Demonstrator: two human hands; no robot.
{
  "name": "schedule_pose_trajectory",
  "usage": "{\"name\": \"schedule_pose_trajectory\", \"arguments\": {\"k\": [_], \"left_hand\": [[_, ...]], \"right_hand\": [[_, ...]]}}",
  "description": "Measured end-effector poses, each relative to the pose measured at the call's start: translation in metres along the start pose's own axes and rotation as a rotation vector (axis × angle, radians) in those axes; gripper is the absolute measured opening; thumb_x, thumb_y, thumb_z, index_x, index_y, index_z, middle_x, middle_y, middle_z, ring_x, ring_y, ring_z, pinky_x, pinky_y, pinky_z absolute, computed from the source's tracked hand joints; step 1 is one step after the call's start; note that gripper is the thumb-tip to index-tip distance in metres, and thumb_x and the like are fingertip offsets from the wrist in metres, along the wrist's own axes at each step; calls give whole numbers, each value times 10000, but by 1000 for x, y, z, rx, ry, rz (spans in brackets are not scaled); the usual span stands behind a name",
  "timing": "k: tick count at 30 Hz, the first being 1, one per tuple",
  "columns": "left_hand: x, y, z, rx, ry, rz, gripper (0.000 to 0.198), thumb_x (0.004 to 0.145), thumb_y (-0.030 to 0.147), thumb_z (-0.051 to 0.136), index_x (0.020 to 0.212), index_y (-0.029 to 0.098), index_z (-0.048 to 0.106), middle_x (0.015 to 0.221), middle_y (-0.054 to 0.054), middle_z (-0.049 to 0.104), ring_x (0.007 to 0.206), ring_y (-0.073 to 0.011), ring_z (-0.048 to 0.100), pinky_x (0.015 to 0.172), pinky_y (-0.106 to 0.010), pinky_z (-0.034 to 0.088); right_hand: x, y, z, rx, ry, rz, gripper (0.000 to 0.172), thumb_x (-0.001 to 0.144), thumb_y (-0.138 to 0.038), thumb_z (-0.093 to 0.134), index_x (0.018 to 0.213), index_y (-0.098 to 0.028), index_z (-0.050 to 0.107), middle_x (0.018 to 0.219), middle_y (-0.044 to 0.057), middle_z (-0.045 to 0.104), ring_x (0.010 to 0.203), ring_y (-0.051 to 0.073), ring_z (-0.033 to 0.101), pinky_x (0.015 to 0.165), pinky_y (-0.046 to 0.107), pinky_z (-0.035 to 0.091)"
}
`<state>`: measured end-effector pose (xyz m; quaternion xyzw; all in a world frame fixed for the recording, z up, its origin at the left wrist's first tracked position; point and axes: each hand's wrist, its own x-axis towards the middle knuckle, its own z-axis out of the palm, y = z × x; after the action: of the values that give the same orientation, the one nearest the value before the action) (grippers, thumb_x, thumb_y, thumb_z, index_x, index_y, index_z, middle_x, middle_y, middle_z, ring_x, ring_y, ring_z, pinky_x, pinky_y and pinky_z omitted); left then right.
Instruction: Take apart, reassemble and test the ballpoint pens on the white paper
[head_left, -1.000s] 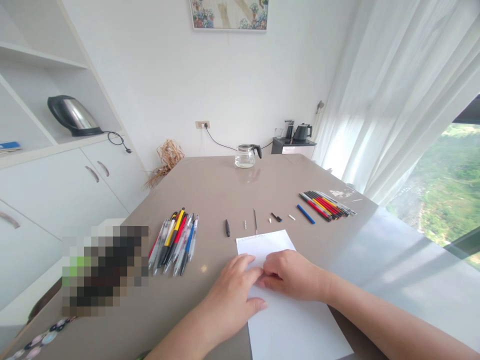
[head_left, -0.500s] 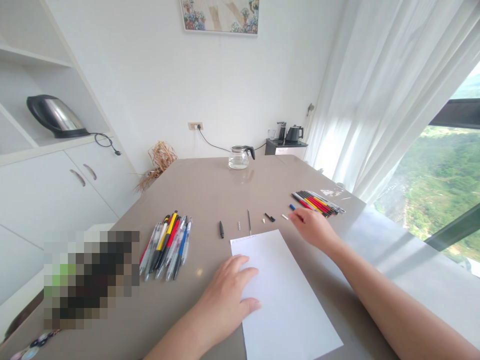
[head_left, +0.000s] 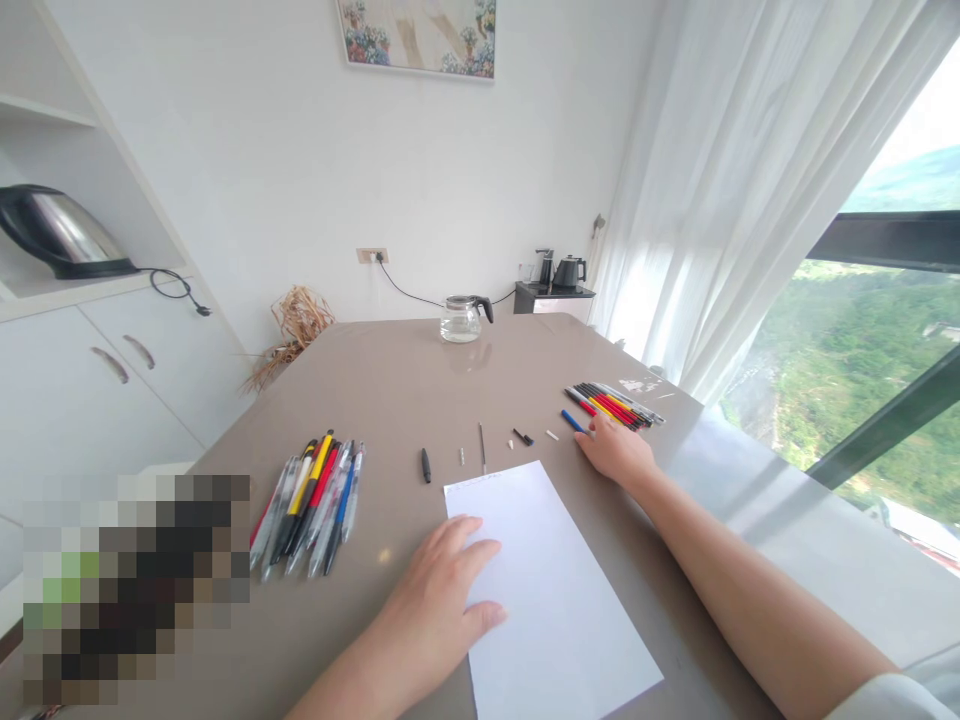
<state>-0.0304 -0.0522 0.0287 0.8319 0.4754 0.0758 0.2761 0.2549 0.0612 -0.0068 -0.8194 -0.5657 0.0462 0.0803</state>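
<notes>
My left hand (head_left: 442, 592) lies over the left edge of a white sheet of paper (head_left: 559, 590), its fingers spread and nothing in it. Farther right, my right hand (head_left: 621, 450) is low over the table at the near side of a row of pens (head_left: 611, 405), fingers stretched toward them. A blue pen barrel (head_left: 573, 421) lies beside its fingertips; whether they touch is unclear. Small pen parts lie beyond the paper: a black grip piece (head_left: 426, 466), a spring (head_left: 462, 456), a thin refill (head_left: 482, 447), a white tip (head_left: 511, 444), black pieces (head_left: 523, 437) and a white stick (head_left: 552, 435).
A pile of click pens (head_left: 311, 505) lies at the left of the brown table (head_left: 390, 380). A glass pot (head_left: 460, 320) stands at the far side. Scraps (head_left: 641, 384) lie past the pen row. A blurred patch covers the left edge, and a window is at right.
My right hand has moved rightward to the pen row, uncovering more of the blue barrel. The left hand stays on the paper. The whole view has shifted slightly to the right.
</notes>
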Motion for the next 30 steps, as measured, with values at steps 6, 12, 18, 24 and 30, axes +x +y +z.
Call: {"name": "schedule_pose_trajectory", "arguments": {"k": [6, 12, 18, 24, 30], "left_hand": [[1, 0, 1, 2, 8, -5, 461, 709, 362, 516, 1153, 245, 486, 1316, -52, 336, 1225, -216, 239, 1002, -360, 201], [1, 0, 0, 9, -1, -9, 466, 706, 360, 517, 1155, 240, 486, 1312, -52, 343, 1223, -211, 244, 1001, -353, 206], [1, 0, 1, 6, 3, -1, 465, 705, 358, 515, 1155, 245, 486, 1317, -49, 337, 1227, -212, 236, 1004, -362, 194], [0, 0, 1, -3, 5, -1, 462, 709, 365, 510, 1155, 248, 485, 1319, -44, 336, 1227, -218, 235, 1003, -366, 199], [0, 0, 1, 9, 1, -1, 457, 715, 358, 503, 1159, 250, 479, 1321, -41, 331, 1230, -210, 229, 1004, -355, 198]], "right_hand": [[0, 0, 0, -36, -9, -3, 373, 807, -449, 252, 949, -211, 502, 979, 108, 567, 862, 246, 545, 652, 360, 409], [-1, 0, 0, -41, -4, -2, 382, 808, -437, 246, 957, -203, 509, 970, 116, 567, 860, 249, 542, 652, 357, 409], [-1, 0, -2, -42, -9, 2, 378, 810, -419, 245, 960, -207, 519, 968, 119, 567, 852, 247, 543, 643, 358, 412], [-2, 0, -2, -45, -1, 5, 363, 810, -420, 259, 944, -211, 524, 961, 112, 571, 838, 240, 551, 633, 346, 416], [-1, 1, -1, -40, 7, -3, 353, 806, -412, 263, 933, -205, 521, 946, 113, 575, 827, 241, 551, 627, 347, 414]]}}
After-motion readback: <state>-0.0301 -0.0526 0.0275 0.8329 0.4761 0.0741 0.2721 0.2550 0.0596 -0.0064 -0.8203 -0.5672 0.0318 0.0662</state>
